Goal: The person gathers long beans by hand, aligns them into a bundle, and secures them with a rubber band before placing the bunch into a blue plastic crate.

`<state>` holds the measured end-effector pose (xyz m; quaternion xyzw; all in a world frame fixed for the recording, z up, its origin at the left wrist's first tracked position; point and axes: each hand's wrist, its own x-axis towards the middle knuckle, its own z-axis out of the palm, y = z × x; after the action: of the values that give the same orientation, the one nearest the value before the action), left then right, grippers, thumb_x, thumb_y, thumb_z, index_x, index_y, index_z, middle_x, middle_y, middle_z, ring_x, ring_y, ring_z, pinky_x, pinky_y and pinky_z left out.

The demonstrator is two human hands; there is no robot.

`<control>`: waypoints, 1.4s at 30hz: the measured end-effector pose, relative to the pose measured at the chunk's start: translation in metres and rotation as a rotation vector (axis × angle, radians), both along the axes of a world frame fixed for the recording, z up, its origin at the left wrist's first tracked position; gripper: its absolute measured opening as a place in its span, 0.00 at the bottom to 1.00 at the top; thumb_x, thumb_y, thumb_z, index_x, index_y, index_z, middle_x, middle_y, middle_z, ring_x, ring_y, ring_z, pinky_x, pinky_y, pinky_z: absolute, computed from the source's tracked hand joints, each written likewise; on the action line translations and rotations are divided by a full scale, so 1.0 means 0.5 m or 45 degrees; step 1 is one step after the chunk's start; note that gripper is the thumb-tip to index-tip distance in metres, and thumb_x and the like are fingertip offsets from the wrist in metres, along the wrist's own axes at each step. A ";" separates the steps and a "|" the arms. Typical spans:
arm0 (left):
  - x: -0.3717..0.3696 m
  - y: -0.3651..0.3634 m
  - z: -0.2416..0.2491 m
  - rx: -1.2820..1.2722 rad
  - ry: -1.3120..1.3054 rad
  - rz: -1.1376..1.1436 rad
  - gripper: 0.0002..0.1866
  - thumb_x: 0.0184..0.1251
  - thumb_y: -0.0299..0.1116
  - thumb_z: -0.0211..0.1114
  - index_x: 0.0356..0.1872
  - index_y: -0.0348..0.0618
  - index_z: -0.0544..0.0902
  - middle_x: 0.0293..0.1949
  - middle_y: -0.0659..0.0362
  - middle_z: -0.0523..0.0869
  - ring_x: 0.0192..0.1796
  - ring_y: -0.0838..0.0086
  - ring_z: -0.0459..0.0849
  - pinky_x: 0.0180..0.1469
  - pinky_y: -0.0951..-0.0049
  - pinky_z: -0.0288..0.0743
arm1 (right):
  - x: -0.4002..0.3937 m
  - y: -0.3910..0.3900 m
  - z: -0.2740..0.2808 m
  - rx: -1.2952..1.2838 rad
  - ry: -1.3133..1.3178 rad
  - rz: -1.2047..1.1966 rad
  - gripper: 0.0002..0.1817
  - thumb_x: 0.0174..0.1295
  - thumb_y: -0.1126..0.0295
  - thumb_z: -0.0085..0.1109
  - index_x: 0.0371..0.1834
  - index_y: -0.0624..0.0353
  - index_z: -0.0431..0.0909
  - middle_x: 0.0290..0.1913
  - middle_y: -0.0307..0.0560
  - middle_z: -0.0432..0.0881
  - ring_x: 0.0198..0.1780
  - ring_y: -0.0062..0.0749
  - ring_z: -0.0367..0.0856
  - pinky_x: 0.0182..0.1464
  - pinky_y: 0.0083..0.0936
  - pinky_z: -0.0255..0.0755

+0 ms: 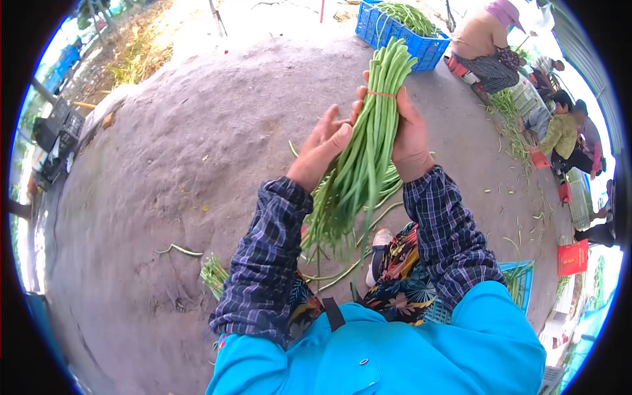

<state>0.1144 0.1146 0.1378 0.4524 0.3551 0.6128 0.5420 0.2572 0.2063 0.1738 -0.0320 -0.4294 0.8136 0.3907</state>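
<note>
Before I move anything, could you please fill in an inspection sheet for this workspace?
Surface: uneven grey-brown ground, with plant scraps toward the right.
Job's things: a bundle of long green beans, tied near its upper end with a reddish band.
Clutter: a loose bean-like strand and a smaller green bunch on the ground to the left.
Hands: the right hand holds the bundle near the band; the left hand is beside it with fingers spread, contact unclear.
Cables: nothing seen.
Surroundings: a blue crate holding green beans ahead; several people along the right side.
</note>
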 end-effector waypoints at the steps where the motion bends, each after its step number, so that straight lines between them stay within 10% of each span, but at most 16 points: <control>1: 0.012 0.025 -0.017 0.144 -0.178 -0.086 0.48 0.64 0.55 0.58 0.71 0.32 0.45 0.68 0.44 0.59 0.68 0.64 0.63 0.68 0.69 0.56 | -0.006 0.003 0.010 0.005 -0.002 0.012 0.35 0.67 0.46 0.44 0.68 0.61 0.57 0.51 0.49 0.75 0.49 0.37 0.77 0.53 0.35 0.73; 9: -0.012 -0.018 -0.027 -0.145 -0.317 -0.543 0.37 0.57 0.55 0.64 0.59 0.35 0.67 0.48 0.41 0.80 0.46 0.57 0.83 0.49 0.61 0.79 | -0.018 0.013 -0.006 0.207 -0.074 0.122 0.30 0.67 0.48 0.45 0.60 0.65 0.66 0.53 0.52 0.75 0.53 0.37 0.76 0.53 0.33 0.75; 16: -0.049 0.005 -0.063 -0.149 -0.386 -0.207 0.30 0.64 0.56 0.57 0.53 0.38 0.71 0.43 0.51 0.82 0.41 0.68 0.84 0.44 0.68 0.81 | -0.003 -0.004 -0.011 0.911 -0.733 -0.742 0.18 0.59 0.71 0.63 0.52 0.61 0.73 0.37 0.34 0.74 0.35 0.14 0.73 0.38 0.13 0.69; 21: -0.031 0.014 -0.049 -0.073 -0.430 0.050 0.29 0.68 0.54 0.54 0.57 0.39 0.68 0.46 0.57 0.79 0.45 0.72 0.81 0.45 0.69 0.79 | -0.032 -0.076 -0.006 1.379 -0.981 -0.728 0.20 0.52 0.66 0.70 0.45 0.61 0.76 0.29 0.41 0.76 0.30 0.21 0.75 0.35 0.19 0.72; 30: -0.032 0.012 -0.047 -0.029 -0.167 0.193 0.25 0.67 0.42 0.61 0.59 0.43 0.67 0.44 0.61 0.78 0.45 0.78 0.77 0.45 0.75 0.74 | -0.032 -0.066 0.003 1.242 -1.130 -0.630 0.12 0.60 0.73 0.56 0.45 0.65 0.73 0.31 0.49 0.79 0.32 0.32 0.79 0.34 0.27 0.71; 35: -0.023 0.032 -0.052 -0.132 -0.459 0.352 0.21 0.68 0.44 0.59 0.55 0.42 0.70 0.42 0.61 0.79 0.42 0.78 0.78 0.43 0.75 0.75 | -0.063 -0.087 0.011 1.630 -1.451 -0.834 0.10 0.64 0.69 0.50 0.44 0.62 0.68 0.28 0.59 0.80 0.31 0.54 0.80 0.30 0.44 0.72; 42: -0.141 0.026 -0.087 -0.058 -0.804 0.483 0.28 0.69 0.58 0.48 0.47 0.39 0.74 0.37 0.53 0.83 0.38 0.64 0.83 0.44 0.63 0.79 | -0.022 -0.103 -0.117 1.720 -1.427 -0.566 0.09 0.62 0.70 0.49 0.43 0.60 0.66 0.26 0.57 0.80 0.30 0.51 0.81 0.30 0.42 0.73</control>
<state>0.0441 0.1276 0.0940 0.1549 0.2615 0.8037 0.5115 0.2462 0.1548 0.1151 -0.2696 -0.9267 0.1590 0.2080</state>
